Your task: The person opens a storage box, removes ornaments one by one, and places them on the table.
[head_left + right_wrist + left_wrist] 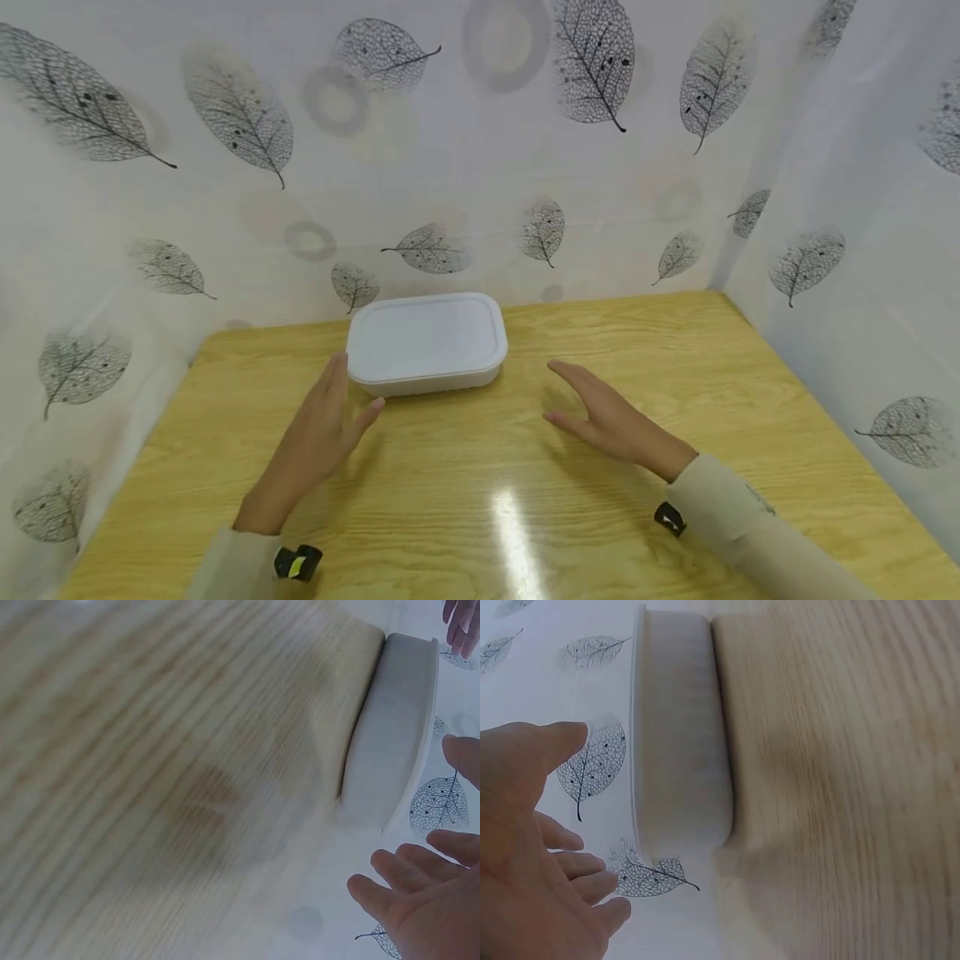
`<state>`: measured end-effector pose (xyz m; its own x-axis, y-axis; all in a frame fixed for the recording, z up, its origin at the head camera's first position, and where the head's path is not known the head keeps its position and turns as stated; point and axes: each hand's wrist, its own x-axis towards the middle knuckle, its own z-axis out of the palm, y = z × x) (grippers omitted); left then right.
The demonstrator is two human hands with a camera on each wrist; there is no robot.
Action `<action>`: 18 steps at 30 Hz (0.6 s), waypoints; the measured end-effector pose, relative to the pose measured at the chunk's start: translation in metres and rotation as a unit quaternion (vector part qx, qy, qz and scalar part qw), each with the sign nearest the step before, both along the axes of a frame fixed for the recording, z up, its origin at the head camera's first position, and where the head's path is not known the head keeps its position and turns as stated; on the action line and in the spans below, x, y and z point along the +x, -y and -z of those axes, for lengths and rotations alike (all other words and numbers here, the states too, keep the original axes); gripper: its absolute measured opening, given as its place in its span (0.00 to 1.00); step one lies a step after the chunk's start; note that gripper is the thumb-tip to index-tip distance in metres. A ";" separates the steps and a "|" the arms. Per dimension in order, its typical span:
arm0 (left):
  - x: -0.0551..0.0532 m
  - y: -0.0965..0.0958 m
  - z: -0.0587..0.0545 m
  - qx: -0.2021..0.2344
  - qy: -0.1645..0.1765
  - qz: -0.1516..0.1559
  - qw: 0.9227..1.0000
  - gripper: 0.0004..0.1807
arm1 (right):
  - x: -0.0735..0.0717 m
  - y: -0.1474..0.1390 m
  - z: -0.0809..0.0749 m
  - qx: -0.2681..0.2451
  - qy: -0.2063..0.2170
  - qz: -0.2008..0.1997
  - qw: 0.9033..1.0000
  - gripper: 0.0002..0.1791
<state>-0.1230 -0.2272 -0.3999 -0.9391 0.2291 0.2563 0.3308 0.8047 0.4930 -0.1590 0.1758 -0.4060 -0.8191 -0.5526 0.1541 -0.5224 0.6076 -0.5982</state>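
Observation:
A white rectangular lidded container (427, 340) with rounded corners stands at the back of the wooden table, left of the middle; its pale side wall (682, 735) fills the centre of the left wrist view. My left hand (311, 437) is at the container's front left corner, thumb and fingers spread; whether the fingertips touch it I cannot tell. Off to the container's right, apart from it, my right hand (607, 417) hovers with thumb and fingers parted and holds nothing. In the right wrist view the container (390, 727) lies beyond the right hand (427, 892).
The wood-grain table (465, 475) reaches back to a white curtain (465, 167) printed with dark skeleton leaves, which also hangs along both sides. Each sleeve carries a small dark band piece, one at the left wrist (298, 563) and one at the right (670, 518).

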 end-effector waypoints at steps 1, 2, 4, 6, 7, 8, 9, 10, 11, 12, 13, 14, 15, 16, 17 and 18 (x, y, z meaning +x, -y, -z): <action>-0.003 0.001 0.000 0.007 0.004 0.002 1.000 0.49 | -0.004 0.003 0.001 -0.004 0.003 0.000 1.000 0.42; -0.006 0.001 0.001 0.013 0.012 0.003 1.000 0.50 | -0.007 0.006 0.001 -0.007 0.004 0.000 1.000 0.42; -0.012 0.002 0.001 0.027 0.018 0.004 0.999 0.49 | -0.015 0.011 0.002 -0.014 0.007 0.003 1.000 0.42; -0.017 0.003 0.002 0.038 0.027 0.004 0.999 0.49 | -0.023 0.015 0.003 -0.025 0.015 0.007 1.000 0.42; -0.020 0.004 0.002 0.042 0.030 0.004 0.999 0.49 | -0.027 0.017 0.003 -0.030 0.020 0.007 0.999 0.42; -0.022 0.004 0.003 0.046 0.031 0.003 0.998 0.49 | -0.031 0.019 0.004 -0.036 0.025 0.007 0.999 0.42; -0.025 0.005 0.003 0.053 0.033 0.003 0.998 0.48 | -0.035 0.021 0.004 -0.042 0.032 0.007 0.999 0.42; -0.026 0.005 0.004 0.055 0.039 0.001 0.998 0.49 | -0.039 0.022 0.005 -0.049 0.042 0.007 0.998 0.42; -0.028 0.006 0.004 0.060 0.047 -0.001 0.997 0.49 | -0.043 0.024 0.005 -0.056 0.053 0.007 0.997 0.42; -0.030 0.006 0.004 0.067 0.050 -0.003 0.996 0.49 | -0.047 0.026 0.006 -0.062 0.063 0.008 0.996 0.43; -0.032 0.007 0.005 0.075 0.053 -0.004 0.996 0.49 | -0.050 0.028 0.007 -0.069 0.073 0.008 0.995 0.43; -0.035 0.008 0.005 0.084 0.054 -0.004 0.995 0.49 | -0.053 0.030 0.007 -0.076 0.083 0.011 0.994 0.43; -0.037 0.009 0.006 0.093 0.058 -0.005 0.994 0.49 | -0.056 0.033 0.008 -0.081 0.093 0.016 0.992 0.44; -0.039 0.009 0.006 0.101 0.060 -0.005 0.993 0.49 | -0.059 0.036 0.008 -0.087 0.102 0.020 0.991 0.44; -0.041 0.010 0.007 0.110 0.061 -0.004 0.992 0.48 | -0.061 0.038 0.009 -0.094 0.110 0.023 0.989 0.44; -0.043 0.011 0.007 0.118 0.063 -0.004 0.991 0.47 | -0.064 0.041 0.009 -0.101 0.118 0.026 0.988 0.44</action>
<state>-0.1664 -0.2382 -0.4074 -0.9684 0.1702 0.1824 0.2495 0.6647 0.7042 -0.2225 0.1346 -0.4149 -0.8722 -0.4858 0.0577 -0.3248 0.4868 -0.8109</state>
